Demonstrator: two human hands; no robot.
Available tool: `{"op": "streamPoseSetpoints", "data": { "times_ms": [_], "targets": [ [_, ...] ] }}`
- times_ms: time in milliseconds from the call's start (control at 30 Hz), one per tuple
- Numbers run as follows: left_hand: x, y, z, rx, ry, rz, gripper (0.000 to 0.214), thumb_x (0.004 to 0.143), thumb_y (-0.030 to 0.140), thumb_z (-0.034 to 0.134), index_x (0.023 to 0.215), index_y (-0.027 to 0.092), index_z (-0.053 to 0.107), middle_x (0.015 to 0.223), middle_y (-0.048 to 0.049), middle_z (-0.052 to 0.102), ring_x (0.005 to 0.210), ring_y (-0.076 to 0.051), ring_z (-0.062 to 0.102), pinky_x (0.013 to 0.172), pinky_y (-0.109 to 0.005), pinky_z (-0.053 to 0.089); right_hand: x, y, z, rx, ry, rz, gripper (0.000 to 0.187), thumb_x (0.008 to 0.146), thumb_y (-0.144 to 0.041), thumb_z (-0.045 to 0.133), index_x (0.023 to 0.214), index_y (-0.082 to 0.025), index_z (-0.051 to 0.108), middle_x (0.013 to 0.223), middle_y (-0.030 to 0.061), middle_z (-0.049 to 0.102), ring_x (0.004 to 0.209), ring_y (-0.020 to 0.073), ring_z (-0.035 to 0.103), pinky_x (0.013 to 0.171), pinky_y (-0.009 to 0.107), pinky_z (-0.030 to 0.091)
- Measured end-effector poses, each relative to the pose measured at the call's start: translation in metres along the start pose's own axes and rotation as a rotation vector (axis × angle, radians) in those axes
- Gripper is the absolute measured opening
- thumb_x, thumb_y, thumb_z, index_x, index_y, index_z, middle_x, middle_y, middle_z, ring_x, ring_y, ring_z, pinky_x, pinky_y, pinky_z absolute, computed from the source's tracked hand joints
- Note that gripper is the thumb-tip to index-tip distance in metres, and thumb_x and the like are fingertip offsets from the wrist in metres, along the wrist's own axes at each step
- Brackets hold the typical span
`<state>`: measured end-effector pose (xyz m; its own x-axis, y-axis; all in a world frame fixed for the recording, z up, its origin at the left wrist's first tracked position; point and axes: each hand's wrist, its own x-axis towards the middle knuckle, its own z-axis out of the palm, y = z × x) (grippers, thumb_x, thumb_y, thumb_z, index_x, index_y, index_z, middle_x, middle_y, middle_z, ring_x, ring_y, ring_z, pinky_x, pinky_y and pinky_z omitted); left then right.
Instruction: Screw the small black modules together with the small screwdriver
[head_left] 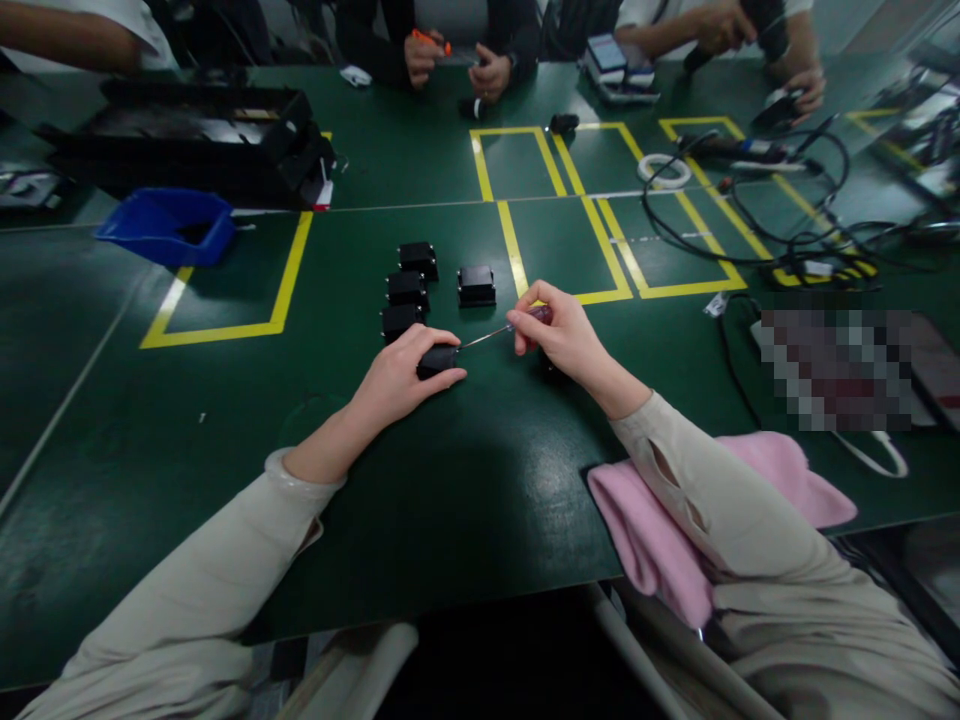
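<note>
My left hand (pixel 409 375) is closed around a small black box-shaped part (pixel 438 361) and holds it against the green table. In my right hand (pixel 551 325) is a screwdriver (pixel 491 336), gripped by its purplish handle. The thin metal shaft points left, and its tip meets the right end of the held part. Beyond my left hand, similar black parts stand in a column: one close by (pixel 399 321), one behind it (pixel 406 288) and the farthest (pixel 417 259). Another black part (pixel 476 285) sits apart to their right. A dark object (pixel 553 366) lies partly hidden under my right hand.
A blue bin (pixel 171 225) and a long black tray (pixel 195 140) stand at the left. Black cables (pixel 787 225) tangle at the right, near a pink cloth (pixel 645 530) under my right forearm. Across the table, a person's hands (pixel 457 70) hold an orange tool.
</note>
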<state>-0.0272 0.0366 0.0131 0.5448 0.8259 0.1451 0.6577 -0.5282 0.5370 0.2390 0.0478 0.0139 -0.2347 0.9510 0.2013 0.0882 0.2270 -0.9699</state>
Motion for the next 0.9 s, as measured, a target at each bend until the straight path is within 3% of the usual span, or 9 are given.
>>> {"op": "streamPoseSetpoints", "data": {
  "times_ms": [300,600,767,900],
  "targets": [
    [0.0009,-0.0024,0.0022,0.001,0.026,0.035,0.038,0.098,0.048,0.068,0.124,0.021,0.065,0.121,-0.0091,0.068,0.112,-0.029,0.065,0.098,-0.043,0.052,-0.0002,0.0012,-0.0001,-0.055,-0.04,0.006,0.044,0.101,-0.062,0.063,0.085,-0.021,0.053,0.055,-0.0041,0.063,0.049,0.0091,0.055,0.052,0.022,0.041],
    [0.0007,-0.0026,0.0015,0.001,0.026,0.039,0.038,0.098,0.048,0.067,0.124,0.021,0.065,0.121,-0.0092,0.068,0.111,-0.029,0.066,0.097,-0.042,0.052,0.002,0.0042,-0.0028,-0.042,-0.069,-0.015,0.015,0.102,-0.031,0.063,0.1,-0.022,0.051,0.063,-0.0062,0.062,0.056,0.0102,0.062,0.055,0.023,0.046],
    [0.0007,-0.0031,0.0024,-0.001,0.033,0.047,0.037,0.098,0.047,0.067,0.124,0.02,0.065,0.121,-0.0098,0.068,0.111,-0.03,0.066,0.097,-0.043,0.053,0.0026,0.0062,-0.0019,-0.025,-0.082,-0.001,0.015,0.106,-0.032,0.057,0.098,-0.022,0.049,0.059,-0.0077,0.059,0.051,0.0088,0.058,0.054,0.022,0.044],
    [0.0005,-0.0039,0.0025,-0.009,0.023,0.029,0.039,0.098,0.049,0.068,0.125,0.02,0.065,0.121,-0.01,0.068,0.111,-0.03,0.066,0.095,-0.043,0.053,0.0022,0.0068,-0.0026,-0.011,-0.078,-0.014,0.013,0.102,-0.024,0.059,0.104,-0.023,0.047,0.065,-0.0076,0.061,0.055,0.0094,0.062,0.054,0.022,0.044]
  ]
}}
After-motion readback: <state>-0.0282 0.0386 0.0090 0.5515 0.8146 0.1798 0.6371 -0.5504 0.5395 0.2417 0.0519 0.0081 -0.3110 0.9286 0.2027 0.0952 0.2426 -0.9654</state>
